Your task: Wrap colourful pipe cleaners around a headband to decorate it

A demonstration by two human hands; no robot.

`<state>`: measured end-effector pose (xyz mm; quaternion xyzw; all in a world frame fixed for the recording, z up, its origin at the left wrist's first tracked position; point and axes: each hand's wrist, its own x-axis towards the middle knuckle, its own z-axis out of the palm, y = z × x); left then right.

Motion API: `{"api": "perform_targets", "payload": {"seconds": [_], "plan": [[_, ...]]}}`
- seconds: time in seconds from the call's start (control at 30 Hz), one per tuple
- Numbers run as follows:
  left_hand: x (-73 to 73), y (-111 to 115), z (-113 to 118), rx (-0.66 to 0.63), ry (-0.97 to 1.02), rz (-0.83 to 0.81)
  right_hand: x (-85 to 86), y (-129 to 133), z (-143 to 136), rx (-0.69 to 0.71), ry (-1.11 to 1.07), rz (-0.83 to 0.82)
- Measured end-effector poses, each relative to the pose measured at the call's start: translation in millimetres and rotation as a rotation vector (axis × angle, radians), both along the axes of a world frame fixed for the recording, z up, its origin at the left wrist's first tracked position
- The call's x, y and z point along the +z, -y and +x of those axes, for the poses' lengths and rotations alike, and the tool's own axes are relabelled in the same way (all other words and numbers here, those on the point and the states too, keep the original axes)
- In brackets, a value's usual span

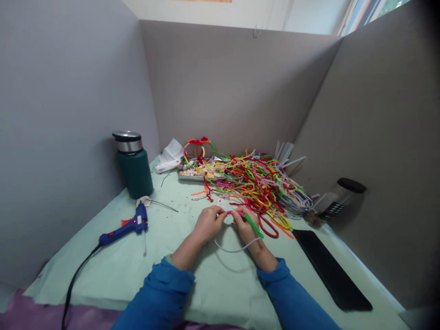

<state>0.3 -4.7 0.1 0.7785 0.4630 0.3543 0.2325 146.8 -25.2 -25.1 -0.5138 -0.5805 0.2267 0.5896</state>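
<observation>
My left hand is closed in a pinch at the front middle of the table, on one end of a pink pipe cleaner. Close beside it, my right hand pinches the same pink piece. A green fuzzy length sticks out past the right fingers towards the wrist. Below both hands curves a thin white wire, its ends running up towards them; how it joins the pipe cleaner is hidden by the fingers. Just beyond the right hand lies a big tangle of coloured pipe cleaners.
On the left are a blue glue gun with a black cord and a green flask. A metal tray holds small pieces, with wrapped hoops behind. At right lie a black flat slab and a dark-lidded clear jar. Grey panels enclose the table.
</observation>
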Motion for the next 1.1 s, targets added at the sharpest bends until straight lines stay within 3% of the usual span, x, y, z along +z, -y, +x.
{"api": "perform_targets", "payload": {"seconds": [0.23, 0.33, 0.5, 0.67, 0.83, 1.1], "plan": [[3.0, -2.9, 0.3, -0.031, 0.504, -0.664, 14.5, 9.8, -0.6, 0.073, 0.029, -0.006], [3.0, -1.9, -1.1, -0.072, 0.609, -0.766, 15.2, 10.1, -0.4, 0.083, 0.030, -0.010], [-4.1, -5.8, 0.4, -0.051, 0.504, -0.637, 6.6, 4.0, 1.7, 0.011, 0.014, -0.017], [-3.0, -8.2, 1.5, 0.091, 0.381, -0.345, 2.8, -0.1, 3.7, -0.044, 0.006, -0.028], [4.2, -4.3, -0.8, 0.017, 0.199, -0.061, 3.4, 0.1, 3.4, -0.065, 0.008, -0.043], [2.9, -3.2, -2.8, -0.026, 0.111, 0.045, -0.4, -1.2, 3.9, -0.086, 0.008, 0.011]]}}
